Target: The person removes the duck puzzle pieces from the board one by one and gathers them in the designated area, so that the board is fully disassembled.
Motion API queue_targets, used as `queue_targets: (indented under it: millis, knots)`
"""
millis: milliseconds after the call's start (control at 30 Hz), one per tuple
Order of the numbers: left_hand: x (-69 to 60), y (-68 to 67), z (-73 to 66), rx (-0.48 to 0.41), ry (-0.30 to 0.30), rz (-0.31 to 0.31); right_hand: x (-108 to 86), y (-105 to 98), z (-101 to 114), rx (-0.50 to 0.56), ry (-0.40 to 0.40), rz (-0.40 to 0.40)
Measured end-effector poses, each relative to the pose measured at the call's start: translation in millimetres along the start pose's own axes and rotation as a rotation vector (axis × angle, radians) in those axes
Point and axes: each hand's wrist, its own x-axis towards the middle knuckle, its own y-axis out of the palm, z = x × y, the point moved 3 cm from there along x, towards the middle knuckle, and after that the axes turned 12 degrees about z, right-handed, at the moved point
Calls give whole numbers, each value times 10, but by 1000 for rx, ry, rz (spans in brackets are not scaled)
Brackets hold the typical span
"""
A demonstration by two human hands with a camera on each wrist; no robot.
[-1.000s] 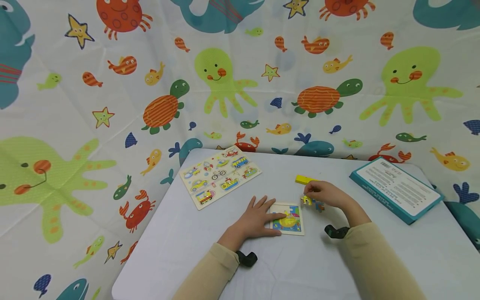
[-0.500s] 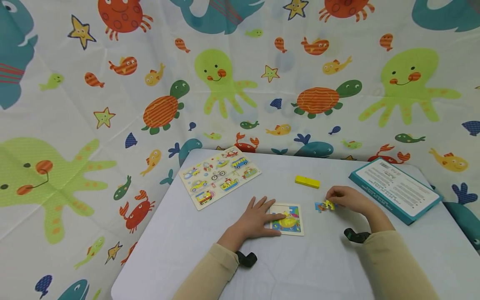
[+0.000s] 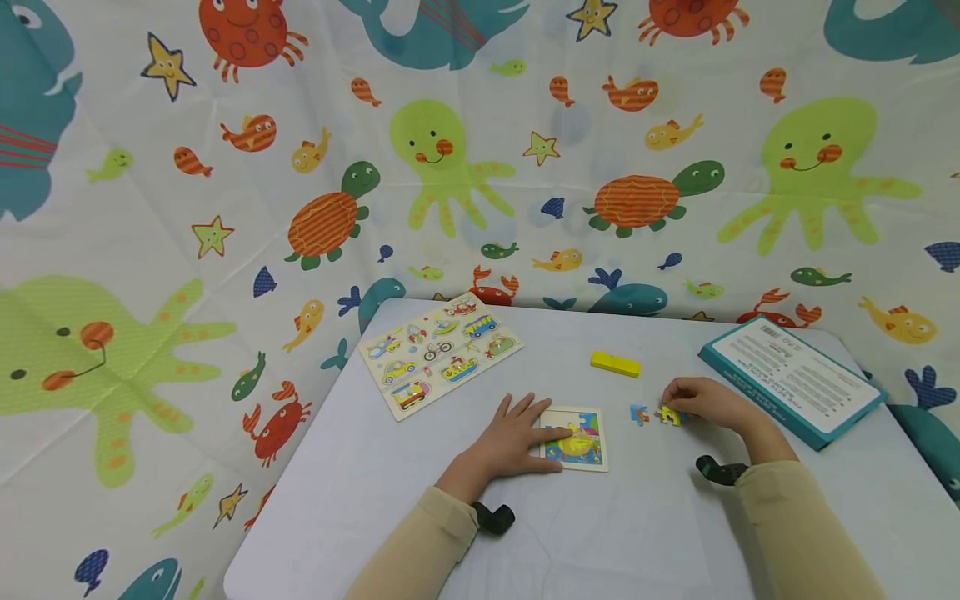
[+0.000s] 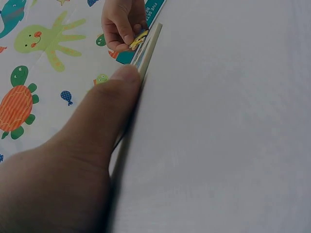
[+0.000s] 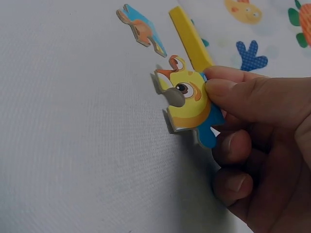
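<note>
In the head view the left hand point(image 3: 504, 440) lies spread on the small framed puzzle point(image 3: 585, 454), its fingers and thumb over the left side. The right hand point(image 3: 708, 406), to the right of the frame, pinches a yellow and blue puzzle piece point(image 3: 669, 415). The right wrist view shows that piece point(image 5: 187, 99) printed with an eye, its right edge between thumb and index finger of the right hand point(image 5: 265, 116). A blue and orange piece point(image 3: 639, 414) lies on the table between frame and right hand. The left thumb point(image 4: 104, 111) rests along the frame's edge in the left wrist view.
A yellow block point(image 3: 616, 364) lies behind the loose piece. At the back left is a board with vehicle pictures point(image 3: 438, 354), and a teal-edged box point(image 3: 791, 375) lies at the right. A cloth with sea animals point(image 3: 480, 167) hangs behind the white table point(image 3: 375, 500).
The right hand has moved right with the yellow and blue piece, away from the frame and from the blue and orange piece. The yellow block is now fully uncovered. The left hand has stayed put.
</note>
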Motion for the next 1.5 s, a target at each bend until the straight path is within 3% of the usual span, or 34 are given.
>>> queue_targets:
  millis: [333, 767, 1233, 1500]
  knots:
    - [-7, -11, -10, 18, 5, 1, 25, 10, 9, -27, 18, 7]
    - [-18, -25, -23, 0, -8, 6, 40, 27, 28, -73, 42, -52]
    - [-29, -44, -40, -1, -2, -5, 117, 101, 451, -66, -2, -90]
    - [-12, -26, -24, 3, -10, -3, 231, 310, 657, 27, -38, -12]
